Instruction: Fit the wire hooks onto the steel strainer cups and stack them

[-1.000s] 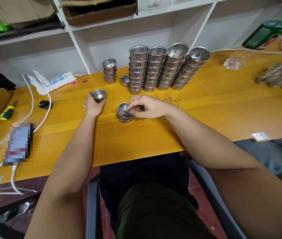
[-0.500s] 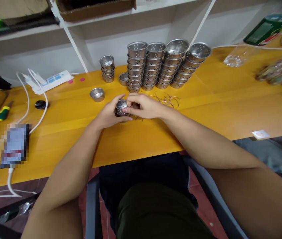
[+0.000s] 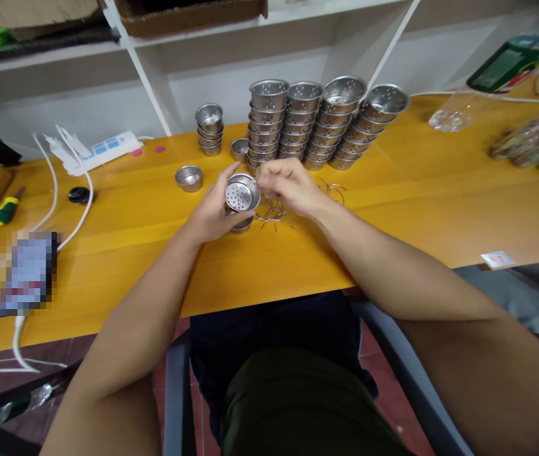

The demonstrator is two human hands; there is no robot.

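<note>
My left hand (image 3: 212,212) is wrapped round a small perforated metal filter basket (image 3: 243,193), tilted so its holed bottom faces me. Just under it, a second metal basket (image 3: 242,224) shows partly, between the held one and the table. At the held basket's right rim, my right hand (image 3: 291,183) is closed in a pinch; whatever lies between its fingertips is too small to make out. Curved thin wire pieces (image 3: 276,215) lie beneath my right hand, and more wires (image 3: 333,189) lie to its right.
Tall stacks of filter baskets (image 3: 304,95) stand behind my hands, with a shorter stack (image 3: 209,120) to their left. A single basket (image 3: 189,178) sits left. Farther left are a power strip (image 3: 107,152), a screwdriver (image 3: 6,209) and a phone (image 3: 29,272). A plastic bottle (image 3: 511,63) is at right.
The held basket has tipped so its inside faces me more. My right hand has moved right and up from over the basket to its rim, uncovering the wires and the lower basket.
</note>
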